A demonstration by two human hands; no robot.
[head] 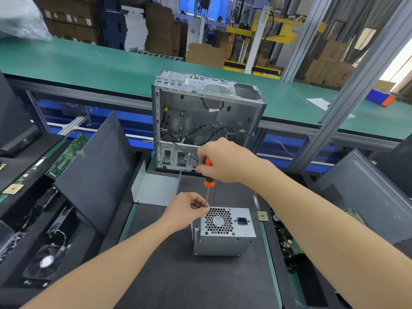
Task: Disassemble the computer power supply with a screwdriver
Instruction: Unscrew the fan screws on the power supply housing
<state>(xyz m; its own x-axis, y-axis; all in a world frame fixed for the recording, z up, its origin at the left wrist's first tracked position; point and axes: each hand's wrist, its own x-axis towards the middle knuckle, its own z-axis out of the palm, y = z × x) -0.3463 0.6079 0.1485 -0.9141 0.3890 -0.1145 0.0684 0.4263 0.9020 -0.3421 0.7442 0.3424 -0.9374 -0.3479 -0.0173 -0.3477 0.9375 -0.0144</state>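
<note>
PSU (225,233) stood on the black mat (178,282), mid-bench, fan grille and power socket facing up; its L side looked partly opened, w/ a thin plate edge sticking out there. R hand (223,161) gripped the orange-black handle of the screwdriver (208,175), shaft nearly upright, tip down at the far-L corner of the PSU top. L hand (187,210) pinched the shaft just above the tip, fingers curled at that corner's edge.

A wide stretch of mat lay between the PSU and the near edge, w/ more on its L; a narrower strip ran to the mat's R edge, where a small chip (262,216) sat just beside the green border. Behind the PSU, apart from it, a bent grey metal cover (156,189) lay w/ one wall raised; past that the gutted PC case (205,121) stood open-side forward, loose cables inside. A dark side panel (93,170) leaned at the L; another panel (365,192) leaned at the R.
</note>
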